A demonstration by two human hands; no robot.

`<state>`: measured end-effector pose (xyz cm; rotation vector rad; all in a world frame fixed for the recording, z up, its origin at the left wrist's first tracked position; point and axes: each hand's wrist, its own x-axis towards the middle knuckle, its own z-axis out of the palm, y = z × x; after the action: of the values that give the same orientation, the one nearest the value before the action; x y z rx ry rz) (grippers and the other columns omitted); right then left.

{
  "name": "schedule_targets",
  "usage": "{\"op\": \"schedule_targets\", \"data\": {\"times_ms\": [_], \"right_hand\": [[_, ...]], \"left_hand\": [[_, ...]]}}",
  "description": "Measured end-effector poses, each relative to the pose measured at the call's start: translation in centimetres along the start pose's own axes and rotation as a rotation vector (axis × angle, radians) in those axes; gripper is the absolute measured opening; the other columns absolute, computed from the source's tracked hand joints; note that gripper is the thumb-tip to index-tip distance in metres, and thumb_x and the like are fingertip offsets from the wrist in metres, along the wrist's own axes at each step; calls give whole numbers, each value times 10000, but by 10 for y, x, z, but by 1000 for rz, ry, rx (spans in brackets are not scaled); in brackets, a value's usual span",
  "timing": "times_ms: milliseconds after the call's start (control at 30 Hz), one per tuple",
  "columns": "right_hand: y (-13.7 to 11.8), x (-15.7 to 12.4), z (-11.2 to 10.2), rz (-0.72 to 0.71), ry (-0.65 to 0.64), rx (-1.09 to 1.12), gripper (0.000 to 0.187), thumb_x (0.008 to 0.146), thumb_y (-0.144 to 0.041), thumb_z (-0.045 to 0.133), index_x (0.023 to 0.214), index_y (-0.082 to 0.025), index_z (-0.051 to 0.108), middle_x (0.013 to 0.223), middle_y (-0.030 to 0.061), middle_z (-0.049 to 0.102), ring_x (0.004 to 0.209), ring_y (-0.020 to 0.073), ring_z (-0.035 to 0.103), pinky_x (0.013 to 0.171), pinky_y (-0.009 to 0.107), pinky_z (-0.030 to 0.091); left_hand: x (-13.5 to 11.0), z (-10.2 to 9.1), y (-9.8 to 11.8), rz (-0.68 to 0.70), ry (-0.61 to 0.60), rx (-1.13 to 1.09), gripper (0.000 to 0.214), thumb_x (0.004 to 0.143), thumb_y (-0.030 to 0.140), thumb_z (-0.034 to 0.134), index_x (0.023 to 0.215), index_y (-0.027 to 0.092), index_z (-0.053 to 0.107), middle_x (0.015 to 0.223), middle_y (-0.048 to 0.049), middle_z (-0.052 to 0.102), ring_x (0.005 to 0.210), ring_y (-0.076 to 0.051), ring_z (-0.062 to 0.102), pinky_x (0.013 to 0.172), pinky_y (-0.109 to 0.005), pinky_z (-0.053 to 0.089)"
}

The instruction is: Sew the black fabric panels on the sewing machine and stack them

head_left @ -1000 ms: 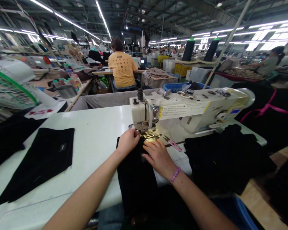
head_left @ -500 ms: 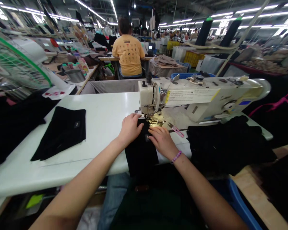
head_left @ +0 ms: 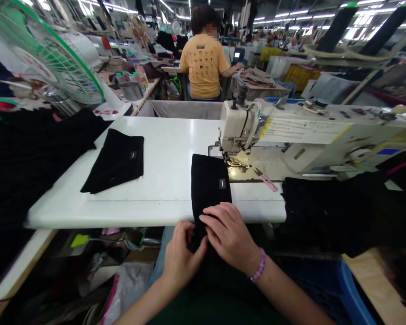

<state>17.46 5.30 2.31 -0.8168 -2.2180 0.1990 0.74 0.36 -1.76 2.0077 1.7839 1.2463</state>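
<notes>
A black fabric piece (head_left: 209,185) with a small label lies on the white table (head_left: 169,180), reaching from the sewing machine (head_left: 291,135) to the near edge. My left hand (head_left: 181,259) pinches the fabric's near end just below the table edge. My right hand (head_left: 232,234) rests on the same end, fingers curled over the cloth. A beaded bracelet is on my right wrist.
Another black piece (head_left: 117,160) lies on the table's left. Black fabric is piled at the right (head_left: 341,207) and far left (head_left: 23,158). Pink-handled snips (head_left: 265,179) sit by the needle plate. A green fan (head_left: 43,54) stands at left. A person in yellow (head_left: 205,63) sits ahead.
Both hands pulled back from the needle area to the table's near edge, drawing the black piece toward me. The camera tilted down.
</notes>
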Motion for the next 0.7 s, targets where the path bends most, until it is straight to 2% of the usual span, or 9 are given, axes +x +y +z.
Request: {"op": "schedule_targets", "data": {"times_ms": [100, 167, 233, 400, 467, 567, 700], "right_hand": [[1, 3, 10, 26, 83, 35, 142, 909, -90, 580, 994, -196, 619, 1004, 64, 668, 998, 224, 596, 978, 464, 497], [-1, 6, 11, 37, 134, 56, 131, 898, -75, 579, 920, -203, 597, 955, 55, 660, 957, 216, 602, 941, 453, 510], [-3, 8, 10, 44, 165, 60, 143, 888, -71, 576, 946, -201, 588, 971, 64, 659, 967, 223, 607, 934, 459, 511], [-11, 16, 5, -15, 114, 23, 355, 923, -75, 538, 1264, -172, 566, 1192, 116, 646, 1107, 243, 588, 978, 468, 497], [-11, 19, 5, -60, 90, 4, 335, 943, -68, 521, 1244, -195, 596, 1123, 87, 671, 1056, 233, 601, 985, 466, 497], [-8, 19, 6, -63, 127, 9, 254, 958, -82, 530, 1152, -211, 632, 986, 57, 674, 963, 220, 606, 968, 474, 509], [-5, 15, 7, -80, 153, 2, 249, 955, -70, 541, 1143, -206, 633, 955, 53, 667, 929, 208, 603, 951, 465, 519]], "left_hand": [[8, 2, 3, -51, 9, 66, 152, 836, 261, 611, 877, 241, 466, 716, 62, 477, 561, -123, 503, 523, -236, 406], [15, -1, 3, -88, 6, 65, 104, 841, 223, 563, 839, 242, 461, 694, 64, 476, 561, -122, 506, 538, -239, 404], [19, -4, 2, -100, 18, 40, 95, 833, 184, 540, 822, 240, 464, 690, 62, 493, 569, -119, 517, 546, -233, 409], [20, -13, 3, 36, 76, 32, 81, 871, 152, 538, 853, 228, 516, 752, 29, 577, 620, -118, 568, 556, -221, 434], [21, -16, 5, 66, 84, 34, 79, 889, 147, 538, 877, 224, 529, 772, 19, 595, 626, -117, 578, 553, -219, 437], [24, -23, 8, 97, 105, 24, 91, 889, 132, 543, 899, 223, 537, 773, 17, 604, 616, -117, 583, 528, -217, 428], [28, -29, 14, 128, 139, -8, 102, 887, 114, 546, 886, 216, 532, 732, 24, 574, 608, -112, 580, 515, -206, 420]]}}
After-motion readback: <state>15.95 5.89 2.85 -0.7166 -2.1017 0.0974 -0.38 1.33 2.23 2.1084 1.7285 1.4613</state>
